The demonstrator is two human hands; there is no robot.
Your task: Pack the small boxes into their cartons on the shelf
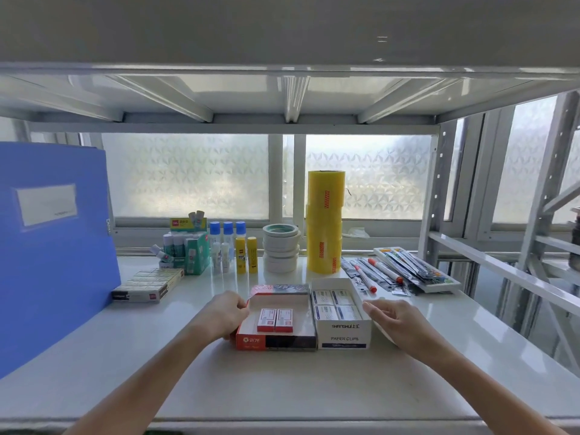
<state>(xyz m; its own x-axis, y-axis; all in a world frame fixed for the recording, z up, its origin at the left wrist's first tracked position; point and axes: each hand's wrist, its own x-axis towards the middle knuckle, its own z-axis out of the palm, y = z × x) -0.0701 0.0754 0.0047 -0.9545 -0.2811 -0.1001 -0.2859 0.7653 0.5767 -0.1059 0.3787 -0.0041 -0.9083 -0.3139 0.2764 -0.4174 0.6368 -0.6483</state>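
L hand (226, 312) gripping orange staples carton (275, 340) left wall; R hand (396, 321), fingers loosely spread, against paper-clips carton (344, 337) just right of it

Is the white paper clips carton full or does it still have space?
Apparently full: four small white boxes cover the whole visible top layer of the white paper clips carton. Layers beneath cannot be seen.

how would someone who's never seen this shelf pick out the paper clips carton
On the white shelf, look front and centre, between the two hands. Two open cartons sit side by side; the paper clips carton is the right one, white, unlike the orange-fronted carton beside it.
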